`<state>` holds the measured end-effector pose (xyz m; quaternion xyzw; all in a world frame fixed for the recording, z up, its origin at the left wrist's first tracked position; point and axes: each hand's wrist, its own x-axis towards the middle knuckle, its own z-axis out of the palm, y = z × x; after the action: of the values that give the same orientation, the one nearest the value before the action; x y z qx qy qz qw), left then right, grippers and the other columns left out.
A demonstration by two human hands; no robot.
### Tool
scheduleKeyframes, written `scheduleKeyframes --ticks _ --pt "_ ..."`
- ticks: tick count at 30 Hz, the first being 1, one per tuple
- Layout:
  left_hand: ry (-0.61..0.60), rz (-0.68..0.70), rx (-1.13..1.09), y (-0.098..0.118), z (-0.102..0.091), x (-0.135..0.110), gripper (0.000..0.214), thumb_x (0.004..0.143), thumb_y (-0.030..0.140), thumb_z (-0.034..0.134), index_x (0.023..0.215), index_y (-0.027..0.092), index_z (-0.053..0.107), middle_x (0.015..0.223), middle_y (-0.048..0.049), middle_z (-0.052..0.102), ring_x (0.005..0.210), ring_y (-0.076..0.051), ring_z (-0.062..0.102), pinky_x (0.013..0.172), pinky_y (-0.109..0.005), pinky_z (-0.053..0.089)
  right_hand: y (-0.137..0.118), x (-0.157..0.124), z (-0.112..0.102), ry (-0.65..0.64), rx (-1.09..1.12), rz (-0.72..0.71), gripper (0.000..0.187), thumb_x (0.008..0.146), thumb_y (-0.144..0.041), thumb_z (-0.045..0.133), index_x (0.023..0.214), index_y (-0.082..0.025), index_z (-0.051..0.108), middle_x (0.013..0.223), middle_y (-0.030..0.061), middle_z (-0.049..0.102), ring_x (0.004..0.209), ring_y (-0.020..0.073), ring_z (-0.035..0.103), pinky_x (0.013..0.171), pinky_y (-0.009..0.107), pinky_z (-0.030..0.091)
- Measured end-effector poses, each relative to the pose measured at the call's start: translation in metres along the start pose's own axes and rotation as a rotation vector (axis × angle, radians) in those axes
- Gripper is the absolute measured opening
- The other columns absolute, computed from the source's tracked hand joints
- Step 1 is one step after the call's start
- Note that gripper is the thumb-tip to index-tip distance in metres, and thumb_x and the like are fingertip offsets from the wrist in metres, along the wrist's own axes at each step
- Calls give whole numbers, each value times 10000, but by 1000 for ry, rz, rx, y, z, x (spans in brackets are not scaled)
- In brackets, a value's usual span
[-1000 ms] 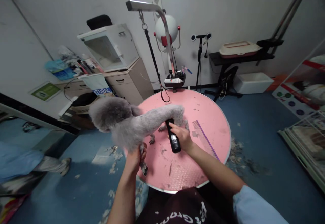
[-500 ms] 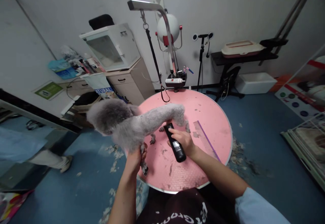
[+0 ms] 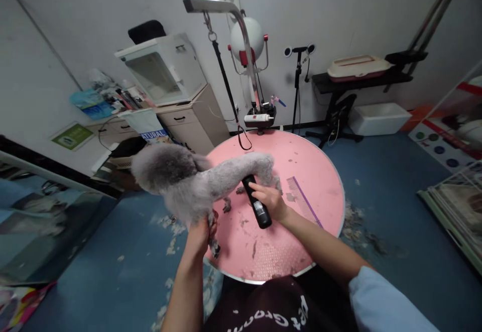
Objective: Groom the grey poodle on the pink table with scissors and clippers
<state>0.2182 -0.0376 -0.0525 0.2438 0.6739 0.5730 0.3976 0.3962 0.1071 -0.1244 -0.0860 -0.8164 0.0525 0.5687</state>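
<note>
A grey dog (image 3: 226, 174) with a fluffy head and a short-trimmed body stands on the round pink table (image 3: 263, 264), its head over the left edge. My left hand (image 3: 201, 231) is closed around one of its front legs, below the chest. In my right hand (image 3: 269, 201) is a black hair clipper (image 3: 259, 209). The clipper's front end meets the dog's underside just ahead of the hind legs; its blade is hidden there. A purple-backed comb (image 3: 307, 201) lies on the table to the right of my right hand.
A metal grooming arm (image 3: 244, 30) with a hanging black loop leash (image 3: 226, 78) rises at the table's back. A white bottle (image 3: 258, 118) sits by its base. Hair clippings (image 3: 354, 221) litter the floor. Drawers (image 3: 184, 121) and a white cabinet (image 3: 158, 73) stand at the back left.
The clipper has moved slightly up and forward, further under the dog's belly. My left hand keeps its hold on the leg. A person's leg at the far left has gone out of view.
</note>
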Motion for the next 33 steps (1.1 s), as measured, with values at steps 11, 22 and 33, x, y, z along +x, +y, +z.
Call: scheduleKeyframes --ticks 11,22,33 --pt "12 7 14 1 0 0 677 612 844 521 615 172 434 511 57 385 366 -16 224 362 -158 144 3 -1 2 17 -24 -35 139 895 -144 562 1028 -174 585 1210 155 667 925 177 705 705 301 609" --pt "-6 -23 -10 1 0 0 699 566 857 546 612 168 440 482 76 355 356 -9 204 370 -152 132 -6 6 -1 -36 42 -116 144 891 -133 552 1013 -153 626 1185 162 677 885 174 686 693 286 561" --pt "-5 -8 -15 -4 -3 3 655 614 816 545 623 169 446 494 70 367 359 -16 204 364 -157 142 -8 5 4 -163 -37 -268 140 908 -146 538 946 -220 650 1210 96 675 770 133 646 669 271 517"
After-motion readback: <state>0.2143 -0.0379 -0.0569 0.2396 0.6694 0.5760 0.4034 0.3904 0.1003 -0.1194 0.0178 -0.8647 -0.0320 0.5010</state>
